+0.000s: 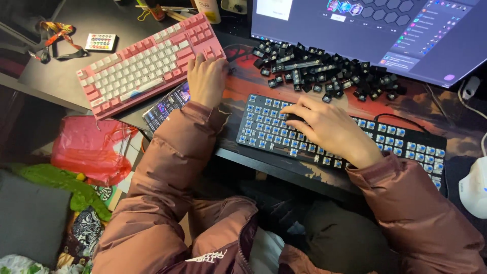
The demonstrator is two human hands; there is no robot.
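My right hand [324, 127] has its grip pinching a black keycap [294, 117] on the stripped keyboard [264, 127]. Left hand [206, 78], fingers loosely curled and holding nothing, rests just beside that keyboard. Keycap pile [324, 71] sits right behind it.

- Dim room; main light from monitor [375, 30], upper right of frame.
- Lower centre, under desk edge: deep shadow, detail lost.
- Focus mostly sharp; slight softness at lower corners.
- Lines bow slightly towards frame edges.
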